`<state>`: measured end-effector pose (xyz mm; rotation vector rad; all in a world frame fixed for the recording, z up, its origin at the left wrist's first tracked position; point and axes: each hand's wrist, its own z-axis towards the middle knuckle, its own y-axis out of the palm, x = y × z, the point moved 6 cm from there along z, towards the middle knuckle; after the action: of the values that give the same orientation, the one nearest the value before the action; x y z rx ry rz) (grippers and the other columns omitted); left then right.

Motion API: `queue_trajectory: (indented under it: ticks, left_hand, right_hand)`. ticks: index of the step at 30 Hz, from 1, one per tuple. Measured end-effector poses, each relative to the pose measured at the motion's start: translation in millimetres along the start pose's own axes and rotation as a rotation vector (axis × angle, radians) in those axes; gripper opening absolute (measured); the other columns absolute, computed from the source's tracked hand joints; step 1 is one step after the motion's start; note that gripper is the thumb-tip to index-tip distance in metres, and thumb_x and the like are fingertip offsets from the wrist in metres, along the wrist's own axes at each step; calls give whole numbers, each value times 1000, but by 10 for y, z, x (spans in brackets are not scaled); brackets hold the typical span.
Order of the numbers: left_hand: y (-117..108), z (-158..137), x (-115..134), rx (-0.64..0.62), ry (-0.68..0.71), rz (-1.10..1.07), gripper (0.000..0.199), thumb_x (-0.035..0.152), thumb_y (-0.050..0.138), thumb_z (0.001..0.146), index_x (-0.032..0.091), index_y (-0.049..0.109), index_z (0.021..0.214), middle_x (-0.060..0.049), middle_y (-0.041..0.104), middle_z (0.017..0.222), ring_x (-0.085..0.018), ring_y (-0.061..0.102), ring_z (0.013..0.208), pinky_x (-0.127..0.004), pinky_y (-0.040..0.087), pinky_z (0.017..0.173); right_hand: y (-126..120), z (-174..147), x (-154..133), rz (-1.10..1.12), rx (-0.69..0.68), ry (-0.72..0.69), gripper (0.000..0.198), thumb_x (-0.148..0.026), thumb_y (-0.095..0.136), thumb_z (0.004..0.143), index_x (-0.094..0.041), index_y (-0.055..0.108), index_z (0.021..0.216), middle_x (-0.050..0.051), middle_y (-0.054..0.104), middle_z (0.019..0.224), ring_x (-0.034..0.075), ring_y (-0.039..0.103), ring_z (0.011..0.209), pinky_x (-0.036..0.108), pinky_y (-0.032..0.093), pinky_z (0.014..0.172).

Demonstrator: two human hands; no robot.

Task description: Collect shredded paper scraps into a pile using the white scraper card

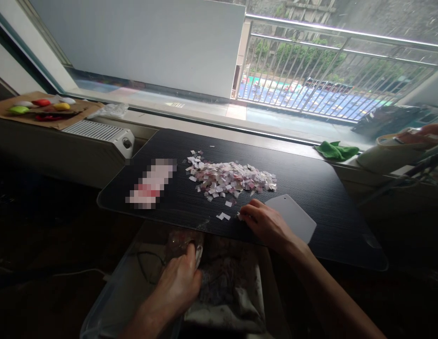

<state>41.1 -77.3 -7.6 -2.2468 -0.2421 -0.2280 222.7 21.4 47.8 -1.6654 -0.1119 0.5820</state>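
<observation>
A smooth wood-grained finish is seen on the tabletop (310, 181), matt paper-like scraps (233, 177) are heaped between its far and near edges, a smooth, matt plastic-looking plate (294, 215) is laid by the near edge, and rough cloth (337, 150) is seen past the far right corner.

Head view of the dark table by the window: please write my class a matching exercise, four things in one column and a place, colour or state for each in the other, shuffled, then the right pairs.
Things
1. Cloth
2. Thin flat sheet with a small hole
3. Left hand
4. Small paper pieces

Descriptions
A. At the clear plastic bin, below the near table edge
B. Mostly heaped mid-table
C. Green, by the table's far right corner
D. Grey, lying beside the right hand

Pairs: 1-C, 2-D, 3-A, 4-B
</observation>
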Motion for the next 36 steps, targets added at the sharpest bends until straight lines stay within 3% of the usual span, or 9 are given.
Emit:
queue_trajectory:
  ticks: [3, 7, 17, 23, 26, 28, 32, 36]
  left_hand:
    - [-17, -12, 6, 4, 7, -17, 31, 18, 34, 79, 12, 39, 109, -10, 63, 87, -24, 59, 83, -30, 36, 66]
    - [-15, -13, -4, 3, -4, -9, 33, 19, 35, 79, 13, 39, 112, -10, 64, 87, -24, 59, 84, -29, 36, 67]
    - [-35, -22, 18, 26, 4, 28, 24, 17, 33, 79, 15, 39, 102, -8, 64, 82, -22, 60, 78, -28, 34, 62]
    - [-44, -22, 36, 19, -2, 47, 20, 17, 32, 79, 16, 38, 98, -7, 64, 81, -22, 60, 77, -29, 34, 62]
    - [-53, -27, 49, 25, -1, 60, 20, 16, 32, 78, 15, 39, 98, -8, 64, 81, -23, 60, 76, -29, 35, 62]
    - [-51, -32, 49, 22, -6, 71, 21, 16, 32, 78, 15, 40, 98, -9, 64, 82, -23, 60, 77, -29, 35, 62]
    - [-34, -40, 48, 36, 4, 75, 28, 17, 32, 79, 12, 39, 106, -10, 64, 84, -23, 60, 81, -29, 36, 66]
    - [5, -44, 95, 56, 31, 95, 38, 18, 31, 79, 10, 36, 115, -12, 64, 89, -24, 60, 86, -30, 38, 71]
  right_hand:
    - [-3, -4, -31, -1, -24, -35, 25, -24, 43, 86, -26, 60, 103, 2, 56, 91, 11, 53, 69, 22, 35, 59]
    - [16, -11, -30, -8, -33, -59, 21, -23, 41, 86, -24, 62, 91, 1, 55, 87, 10, 51, 65, 22, 33, 57]
    - [-123, -169, 196, 84, 152, 74, 15, -19, 45, 81, -19, 60, 81, 2, 61, 79, 13, 55, 68, 24, 38, 62]
    - [-212, -262, 204, 99, 124, 58, 29, -21, 42, 83, -20, 59, 107, 4, 67, 93, 15, 60, 74, 26, 43, 65]
    - [-327, -316, 353, 60, 165, 147, 29, -24, 41, 85, -21, 59, 107, 5, 66, 99, 17, 61, 80, 26, 44, 68]
    - [-400, -379, 538, -62, 195, 279, 31, -31, 43, 84, -21, 58, 109, 6, 62, 107, 21, 59, 88, 31, 44, 72]
    - [-390, -553, 942, -243, 120, 563, 60, -53, 51, 74, -18, 48, 122, 14, 57, 113, 32, 53, 99, 40, 42, 75]
    - [-316, -644, 1084, -192, 87, 580, 60, -55, 47, 75, -19, 46, 124, 14, 54, 117, 31, 53, 100, 40, 42, 75]
